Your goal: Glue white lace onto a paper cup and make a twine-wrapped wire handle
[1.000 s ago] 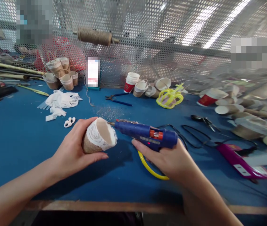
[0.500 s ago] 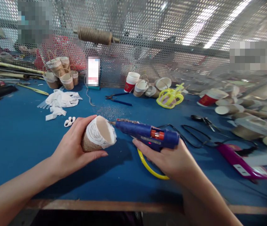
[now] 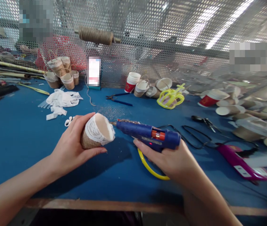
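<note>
My left hand (image 3: pixel 71 147) is wrapped round a small paper cup (image 3: pixel 96 131) covered in twine, with white lace round its rim; the cup lies on its side, mouth facing right. My right hand (image 3: pixel 168 158) grips a blue hot glue gun (image 3: pixel 147 135) with an orange trigger and a yellow wire stand. The gun's nozzle touches the cup's rim at the right edge. Both are held just above the blue table (image 3: pixel 18 141).
White lace scraps (image 3: pixel 61 100) and finished cups (image 3: pixel 60 73) lie at the far left. Blue pliers (image 3: pixel 118 99), paper cups (image 3: pixel 145 86), a yellow plastic crown (image 3: pixel 170 98), black scissors (image 3: pixel 205 122) and a magenta tool (image 3: pixel 239 161) lie around. A perforated metal screen stands behind, with a twine spool (image 3: pixel 95 35); a person sits beyond it.
The cup in my left hand has lifted slightly and turned a little. The glue gun stays at the rim, almost still.
</note>
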{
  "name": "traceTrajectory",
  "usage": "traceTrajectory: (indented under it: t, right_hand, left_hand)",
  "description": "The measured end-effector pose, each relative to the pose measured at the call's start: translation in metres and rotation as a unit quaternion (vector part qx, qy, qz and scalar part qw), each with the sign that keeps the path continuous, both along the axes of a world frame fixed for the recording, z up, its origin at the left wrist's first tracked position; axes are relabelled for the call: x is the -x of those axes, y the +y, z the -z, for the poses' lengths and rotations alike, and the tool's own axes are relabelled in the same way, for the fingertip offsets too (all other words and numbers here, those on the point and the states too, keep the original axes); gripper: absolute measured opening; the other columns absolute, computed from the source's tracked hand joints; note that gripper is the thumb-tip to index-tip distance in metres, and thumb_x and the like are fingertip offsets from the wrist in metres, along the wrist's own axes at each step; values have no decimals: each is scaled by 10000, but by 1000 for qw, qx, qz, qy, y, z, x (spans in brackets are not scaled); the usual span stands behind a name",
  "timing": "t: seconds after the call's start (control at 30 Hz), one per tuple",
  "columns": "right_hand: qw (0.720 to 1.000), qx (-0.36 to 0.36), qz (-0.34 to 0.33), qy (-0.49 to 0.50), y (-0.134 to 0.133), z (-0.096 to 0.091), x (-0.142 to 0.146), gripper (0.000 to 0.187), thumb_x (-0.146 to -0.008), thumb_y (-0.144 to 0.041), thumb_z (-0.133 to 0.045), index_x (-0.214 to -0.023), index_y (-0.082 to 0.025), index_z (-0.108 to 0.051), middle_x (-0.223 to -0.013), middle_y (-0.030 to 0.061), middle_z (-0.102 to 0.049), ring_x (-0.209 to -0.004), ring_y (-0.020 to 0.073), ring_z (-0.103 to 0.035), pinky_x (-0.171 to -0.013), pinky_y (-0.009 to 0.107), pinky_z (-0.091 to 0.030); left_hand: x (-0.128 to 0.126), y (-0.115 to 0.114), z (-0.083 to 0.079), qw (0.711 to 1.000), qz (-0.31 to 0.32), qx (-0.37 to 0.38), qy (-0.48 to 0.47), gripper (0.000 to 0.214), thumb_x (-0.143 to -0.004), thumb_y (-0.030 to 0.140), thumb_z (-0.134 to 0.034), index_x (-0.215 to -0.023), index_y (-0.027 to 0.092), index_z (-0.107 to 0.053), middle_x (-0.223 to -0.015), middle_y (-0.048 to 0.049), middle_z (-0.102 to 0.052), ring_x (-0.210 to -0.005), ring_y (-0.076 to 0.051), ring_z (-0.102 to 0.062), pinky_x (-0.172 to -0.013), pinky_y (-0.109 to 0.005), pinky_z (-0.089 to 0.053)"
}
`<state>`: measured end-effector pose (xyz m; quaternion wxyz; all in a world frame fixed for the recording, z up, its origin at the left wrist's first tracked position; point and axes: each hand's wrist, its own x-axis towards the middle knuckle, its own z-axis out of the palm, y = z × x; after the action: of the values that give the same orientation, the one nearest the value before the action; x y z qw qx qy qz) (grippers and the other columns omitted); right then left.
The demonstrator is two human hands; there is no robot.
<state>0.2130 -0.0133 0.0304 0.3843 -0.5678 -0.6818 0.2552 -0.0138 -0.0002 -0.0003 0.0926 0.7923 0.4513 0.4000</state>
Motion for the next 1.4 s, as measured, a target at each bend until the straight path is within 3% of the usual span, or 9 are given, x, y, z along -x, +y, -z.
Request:
traceTrajectory:
  t: [0.4,1.4]
  right_hand:
    - [999,44,13,-27,0,0,-2,177,-651,-353,-636,-665,-179,-666,-624,32,-686,-628,221,-642,-535,297,-533]
    - [999,35,-23,-6,-6,0,-4,145,-664,-314,-628,-660,-170,-635,-575,-6,-621,-516,143,-557,-504,248,-487]
  left_hand:
    - [3,1,1,1000,-21,-21,10,693,-656,458,-681,-1224,202,-377,-1100,-102,-531,-1004,-253,-536,-819,-376,-470]
    - [3,5,0,996,-60,-64,35,705,-658,402,-699,-1234,167,-368,-1119,-119,-518,-1026,-249,-533,-851,-375,-473]
